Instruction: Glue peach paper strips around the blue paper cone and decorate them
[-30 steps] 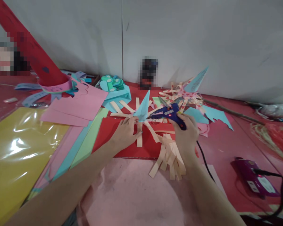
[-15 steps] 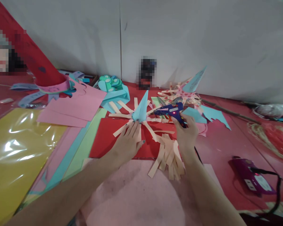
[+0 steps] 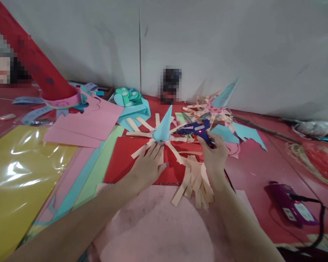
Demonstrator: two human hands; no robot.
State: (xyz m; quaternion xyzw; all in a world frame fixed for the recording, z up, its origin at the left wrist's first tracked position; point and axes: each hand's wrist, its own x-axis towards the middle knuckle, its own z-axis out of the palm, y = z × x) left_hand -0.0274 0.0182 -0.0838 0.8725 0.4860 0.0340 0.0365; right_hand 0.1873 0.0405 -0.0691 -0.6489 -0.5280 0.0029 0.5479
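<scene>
A light-blue paper cone (image 3: 164, 127) stands upright with cream paper strips (image 3: 139, 134) fanned out around its base, on a red sheet (image 3: 123, 156). My left hand (image 3: 149, 163) lies flat, its fingertips at the front of the cone's base. In my right hand (image 3: 215, 151) is a blue glue gun (image 3: 200, 128) with a small red light lit. Its nozzle points left, close to the cone's right side; whether it touches a strip I cannot tell. A pile of loose cream strips (image 3: 195, 182) rests between my forearms.
A similar cone with heart-patterned strips (image 3: 224, 96) stands behind on the right. Pink sheets (image 3: 90, 120), a shiny yellow sheet (image 3: 24, 174) and a red tube (image 3: 38, 54) occupy the left. On the right are a purple power strip (image 3: 289, 205) with a cord and a stick (image 3: 268, 128).
My right hand and the glue gun have shifted slightly left, nearer the cone. My left hand remains where it was.
</scene>
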